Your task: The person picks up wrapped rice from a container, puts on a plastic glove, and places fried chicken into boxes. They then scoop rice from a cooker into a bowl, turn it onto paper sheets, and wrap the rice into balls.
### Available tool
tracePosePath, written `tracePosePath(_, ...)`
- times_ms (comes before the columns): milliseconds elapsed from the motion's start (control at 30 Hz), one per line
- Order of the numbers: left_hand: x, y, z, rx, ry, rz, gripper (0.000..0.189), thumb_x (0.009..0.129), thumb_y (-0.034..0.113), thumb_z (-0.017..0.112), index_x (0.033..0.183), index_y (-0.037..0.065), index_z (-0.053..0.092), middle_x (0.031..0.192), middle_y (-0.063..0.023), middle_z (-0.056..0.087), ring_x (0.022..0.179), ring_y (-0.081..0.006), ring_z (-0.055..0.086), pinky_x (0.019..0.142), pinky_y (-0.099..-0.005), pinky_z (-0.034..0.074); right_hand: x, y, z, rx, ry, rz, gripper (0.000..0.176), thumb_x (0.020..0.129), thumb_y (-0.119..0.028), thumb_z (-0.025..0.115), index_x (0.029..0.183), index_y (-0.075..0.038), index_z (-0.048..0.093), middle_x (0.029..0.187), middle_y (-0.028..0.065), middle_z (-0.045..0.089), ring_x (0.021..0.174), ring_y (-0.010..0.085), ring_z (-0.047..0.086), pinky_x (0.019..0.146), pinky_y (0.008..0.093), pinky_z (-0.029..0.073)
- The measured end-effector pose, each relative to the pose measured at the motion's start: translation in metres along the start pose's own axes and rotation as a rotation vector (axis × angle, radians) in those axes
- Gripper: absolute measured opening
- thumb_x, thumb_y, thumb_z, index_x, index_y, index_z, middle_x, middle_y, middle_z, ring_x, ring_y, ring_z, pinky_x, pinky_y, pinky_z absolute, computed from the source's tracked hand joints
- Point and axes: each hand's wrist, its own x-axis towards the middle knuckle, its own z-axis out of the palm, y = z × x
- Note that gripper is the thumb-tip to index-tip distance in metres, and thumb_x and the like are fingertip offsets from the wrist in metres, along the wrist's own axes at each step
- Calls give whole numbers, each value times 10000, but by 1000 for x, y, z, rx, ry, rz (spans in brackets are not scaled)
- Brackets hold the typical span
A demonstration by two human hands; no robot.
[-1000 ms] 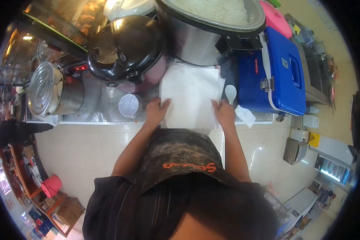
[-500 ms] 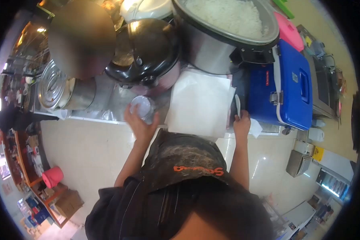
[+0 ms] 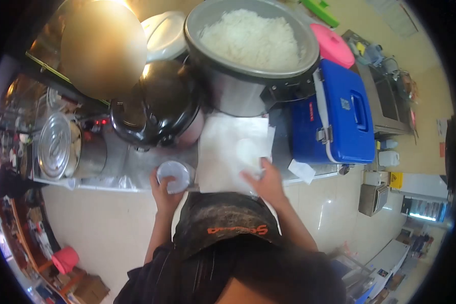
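Observation:
My left hand point(image 3: 166, 195) is wrapped round a small translucent plastic cup point(image 3: 180, 175), its open mouth facing me, at the counter's front edge. My right hand point(image 3: 269, 185) is over the right part of a stack of white paper sheets point(image 3: 220, 147), slightly blurred by motion. At its fingertips is a pale, rounded blade, which looks like a white rice paddle point(image 3: 248, 151); its handle does not show against the paper. Behind the paper stands a large open rice cooker point(image 3: 233, 96), with cooked white rice point(image 3: 253, 40) heaped inside.
A black-lidded cooker point(image 3: 157, 106) stands behind my left hand, and a lidded metal pot point(image 3: 93, 154) farther left. On the right are a blue cool box point(image 3: 347, 116), a loose white paper piece point(image 3: 302, 171) and a pink lid point(image 3: 332, 44). A blurred round object point(image 3: 104, 50) hangs close at upper left.
My right hand has moved left from beside the cool box to over the paper, with the white paddle. The left hand still holds the cup. The whole view has shifted.

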Motion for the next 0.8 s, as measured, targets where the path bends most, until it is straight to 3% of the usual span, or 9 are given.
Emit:
tracePosePath(133,36,73,3,-378,-80,253,946,589,140,942,1334,83,361,1307,-249,472,1174,-402,543,964,-460,481,21,-87,-6,412,-281,37,515,813,-269,817,1181,14,594,1025,168,681,961,248,677,837,365,523)
tracePosePath(233,54,99,2,-881,-229,-21,1038,708,278,882,1472,92,203,1385,-228,437,1226,-383,518,1018,-461,453,44,-118,-23,548,-396,50,542,829,-267,805,1223,19,565,1054,172,673,976,244,676,863,351,519)
tracePosePath(333,93,132,-13,-1307,-295,-675,1033,837,524,736,1547,103,116,1453,-209,404,1290,-371,484,1068,-481,422,67,-138,-44,441,-320,-208,553,848,-275,785,1251,14,541,1067,180,668,953,251,682,828,353,537)
tracePosePath(367,82,111,-2,-1984,-397,-464,946,892,717,488,1538,90,197,1501,-201,378,1360,-375,436,1084,-555,413,73,-147,-51,371,-276,-327,554,854,-279,777,1259,10,533,1071,183,666,942,255,685,806,356,546)
tracePosePath(467,108,136,-23,-1857,-548,-904,935,889,774,392,1520,92,288,1526,-213,352,1407,-399,379,1081,-656,383,98,-190,-108,64,-221,-310,478,885,-287,732,1232,-14,548,984,178,686,899,300,702,707,397,560)
tracePosePath(533,119,142,-29,-1956,-677,-880,836,884,740,480,1502,191,355,1532,-212,333,1406,-489,326,1061,-739,341,129,-204,-146,-164,-262,-283,432,909,-277,688,1235,-36,539,890,183,698,846,346,707,636,441,556)
tracePosePath(600,113,125,-19,-2255,-676,-856,803,852,706,585,1480,249,383,1478,-193,388,1417,-492,302,1067,-707,358,172,-199,-176,-544,-135,-391,366,929,-214,637,1231,-50,510,817,196,690,798,386,685,643,472,535)
tracePosePath(667,117,119,-22,-2205,-653,-775,814,809,700,647,1459,275,404,1417,-170,427,1394,-466,341,1093,-687,332,232,-180,-194,-761,2,-478,316,930,-134,599,1211,-40,490,812,217,679,762,404,665,653,505,513)
tracePosePath(800,134,116,-32,-2198,-565,-688,874,747,704,712,1449,282,407,1336,-132,467,1328,-396,419,1158,-629,251,363,-121,-180,-1042,-77,-356,253,945,-111,541,1174,-12,500,856,197,691,808,395,682,693,517,521)
